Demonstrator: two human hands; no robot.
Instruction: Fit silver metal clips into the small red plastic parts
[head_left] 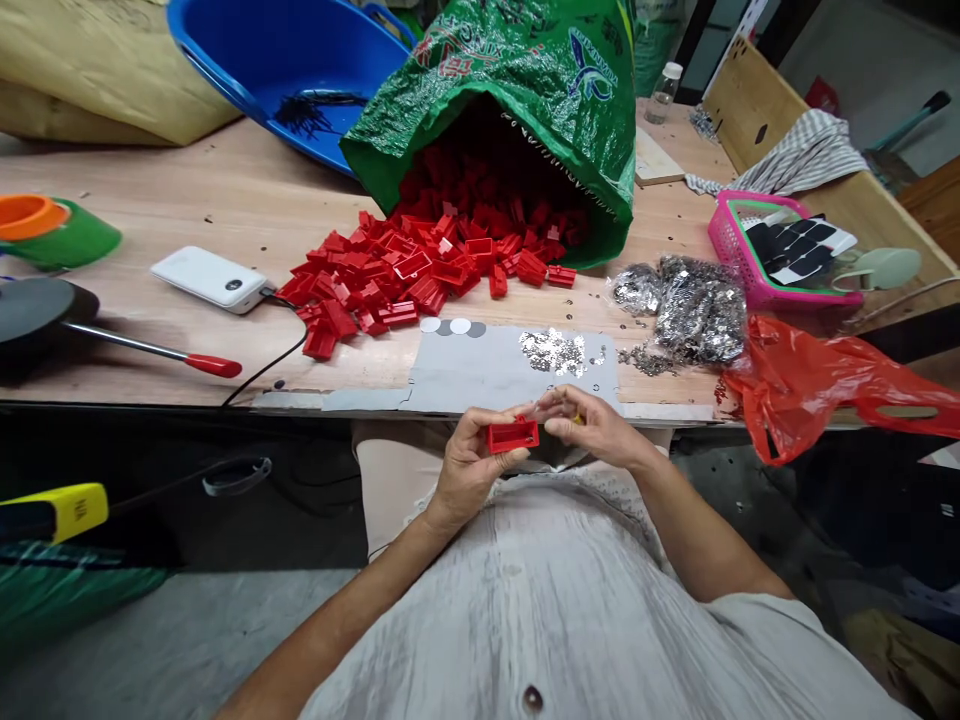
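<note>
My left hand grips a small red plastic box between thumb and fingers, its open side facing me. Close to the box's right side is my right hand, fingers curled and pinched around something small, with a bit of yellow showing at the fingers; what it is I cannot make out. Both hands are in front of the table edge, above my lap. Beyond them a grey sheet carries a pile of small shiny metal pieces. A heap of red boxes spills from a green sack.
Bags of metal parts, a pink basket and a red plastic bag lie to the right. On the left are a white power bank with a cable and a red-tipped lever. A blue basin stands behind.
</note>
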